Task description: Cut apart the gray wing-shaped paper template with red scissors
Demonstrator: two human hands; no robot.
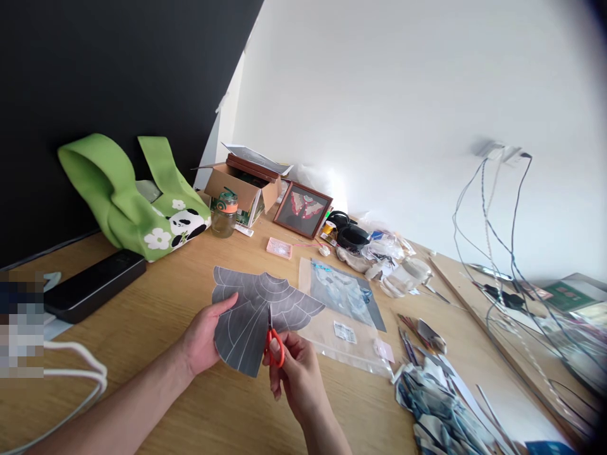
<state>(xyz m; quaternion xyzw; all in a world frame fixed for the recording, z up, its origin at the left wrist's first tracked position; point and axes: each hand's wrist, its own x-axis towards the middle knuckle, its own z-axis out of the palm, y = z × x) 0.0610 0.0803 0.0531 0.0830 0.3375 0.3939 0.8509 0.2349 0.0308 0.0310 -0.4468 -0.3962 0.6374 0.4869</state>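
A dark grey wing-shaped sheet (241,325), drawn over with pale curved lines, is held above the table; whether it is paper or cloth I cannot tell. My left hand (206,338) grips its left edge, thumb on top and fingers hidden underneath. My right hand (296,370) has its fingers in the orange handles of a small pair of scissors (275,347). The scissors' blades point away from me and lie at the notch in the middle of the sheet. They look nearly closed.
A clear plastic bag (344,332) with blue-grey cloth lies right of the sheet. Crumpled blue fabric (436,404) sits at front right. Behind stand a green panda bag (142,221), a bottle (224,218), a cardboard box (237,183) and a framed butterfly (303,210). A black case (95,287) lies left.
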